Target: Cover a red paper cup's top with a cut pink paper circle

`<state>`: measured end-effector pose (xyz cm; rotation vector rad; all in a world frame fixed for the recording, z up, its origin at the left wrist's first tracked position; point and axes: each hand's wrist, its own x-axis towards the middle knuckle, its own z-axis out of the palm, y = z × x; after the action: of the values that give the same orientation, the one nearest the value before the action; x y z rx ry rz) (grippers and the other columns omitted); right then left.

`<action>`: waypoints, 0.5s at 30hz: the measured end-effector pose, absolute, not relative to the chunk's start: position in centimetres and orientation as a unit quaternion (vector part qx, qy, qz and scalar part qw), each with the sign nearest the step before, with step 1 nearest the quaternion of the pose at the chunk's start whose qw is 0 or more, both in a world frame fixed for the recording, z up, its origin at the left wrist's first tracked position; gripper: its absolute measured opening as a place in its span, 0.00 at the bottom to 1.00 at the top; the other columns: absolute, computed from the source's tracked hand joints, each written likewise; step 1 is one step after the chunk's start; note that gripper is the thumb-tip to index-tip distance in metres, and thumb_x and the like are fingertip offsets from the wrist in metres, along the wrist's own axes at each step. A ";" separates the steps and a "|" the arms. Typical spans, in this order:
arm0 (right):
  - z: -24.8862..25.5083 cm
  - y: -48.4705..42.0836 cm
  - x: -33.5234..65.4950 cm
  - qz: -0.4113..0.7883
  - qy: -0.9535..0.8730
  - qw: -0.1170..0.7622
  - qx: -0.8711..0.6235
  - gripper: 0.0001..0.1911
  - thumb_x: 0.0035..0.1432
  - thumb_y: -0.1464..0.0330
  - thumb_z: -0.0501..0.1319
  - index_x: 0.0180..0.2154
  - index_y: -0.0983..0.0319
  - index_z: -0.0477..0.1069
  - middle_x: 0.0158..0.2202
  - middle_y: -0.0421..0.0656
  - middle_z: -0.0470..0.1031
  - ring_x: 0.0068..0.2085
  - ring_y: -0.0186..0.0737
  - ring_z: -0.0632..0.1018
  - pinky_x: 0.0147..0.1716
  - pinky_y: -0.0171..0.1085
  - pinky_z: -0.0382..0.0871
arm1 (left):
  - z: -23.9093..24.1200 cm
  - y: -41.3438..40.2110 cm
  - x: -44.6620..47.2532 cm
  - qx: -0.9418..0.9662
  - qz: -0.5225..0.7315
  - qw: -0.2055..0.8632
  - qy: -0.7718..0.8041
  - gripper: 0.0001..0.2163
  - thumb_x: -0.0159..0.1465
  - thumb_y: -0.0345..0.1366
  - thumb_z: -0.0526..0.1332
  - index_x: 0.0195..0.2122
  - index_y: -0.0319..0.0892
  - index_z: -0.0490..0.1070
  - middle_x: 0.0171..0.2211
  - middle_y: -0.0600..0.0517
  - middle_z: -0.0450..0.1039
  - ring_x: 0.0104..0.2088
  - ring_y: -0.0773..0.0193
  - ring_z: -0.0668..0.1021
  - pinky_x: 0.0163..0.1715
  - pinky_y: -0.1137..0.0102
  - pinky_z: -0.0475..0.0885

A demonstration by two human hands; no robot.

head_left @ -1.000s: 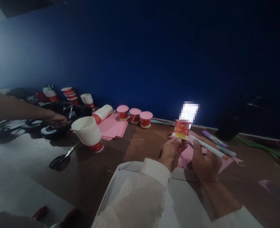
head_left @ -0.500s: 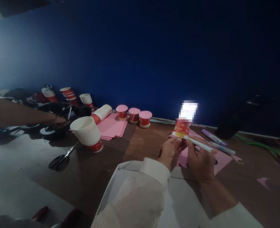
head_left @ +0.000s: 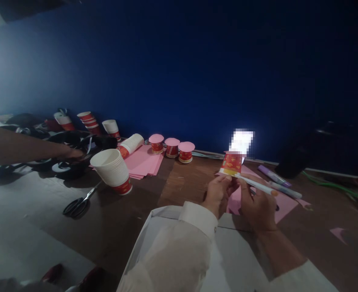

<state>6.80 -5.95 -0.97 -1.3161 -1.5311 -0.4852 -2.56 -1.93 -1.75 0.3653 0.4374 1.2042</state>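
Observation:
A red patterned paper cup stands upside down in front of me, with a yellow band near its lower rim. My left hand is closed on that rim, its fingertips at the yellow band. Close beside it, my right hand has its fingers bent around a slim white pen. The pen slants down to the right, its far end touching or very near the yellow band. Pink paper lies under and behind both hands. The fingers' undersides are hidden.
Several cups with pink round tops, one of them a red cup, stand along the wall. Left of them are pink sheets, a white cup stack and scissors. Another person's hand reaches among black items. A purple pen lies right.
Both hands keep nearly the same pose on the cup and the pen. The other person's hand at the left has shifted slightly. Otherwise the view moved only a little.

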 end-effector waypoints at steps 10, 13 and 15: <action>-0.4 -6.5 7.3 -0.201 -0.565 0.592 -0.538 0.09 0.67 0.67 0.61 0.45 0.61 0.78 0.43 0.49 0.82 0.47 0.49 0.82 0.51 0.48 0.75 | 0.4 -0.3 -5.9 0.086 0.571 0.797 0.177 0.09 0.71 0.30 0.58 0.38 0.35 0.78 0.34 0.46 0.81 0.34 0.71 0.82 0.40 0.78 0.77; -0.4 -6.8 6.9 -0.149 -0.574 0.599 -0.538 0.09 0.67 0.65 0.60 0.44 0.61 0.77 0.41 0.48 0.82 0.42 0.45 0.83 0.46 0.44 0.77 | 0.6 -0.4 -6.3 0.087 0.564 0.804 0.166 0.11 0.72 0.29 0.56 0.39 0.35 0.78 0.35 0.46 0.81 0.35 0.70 0.83 0.39 0.79 0.77; -0.7 -7.0 6.9 -0.099 -0.569 0.599 -0.555 0.09 0.67 0.65 0.60 0.44 0.60 0.76 0.38 0.45 0.81 0.36 0.42 0.82 0.41 0.41 0.77 | 0.7 -0.5 -6.3 0.093 0.562 0.806 0.160 0.11 0.72 0.29 0.55 0.39 0.35 0.78 0.35 0.46 0.81 0.35 0.70 0.83 0.39 0.79 0.77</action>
<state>6.88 -6.98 -0.68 -1.2864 -1.3183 -0.2294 -6.34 -0.48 0.68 0.1987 0.3419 1.2021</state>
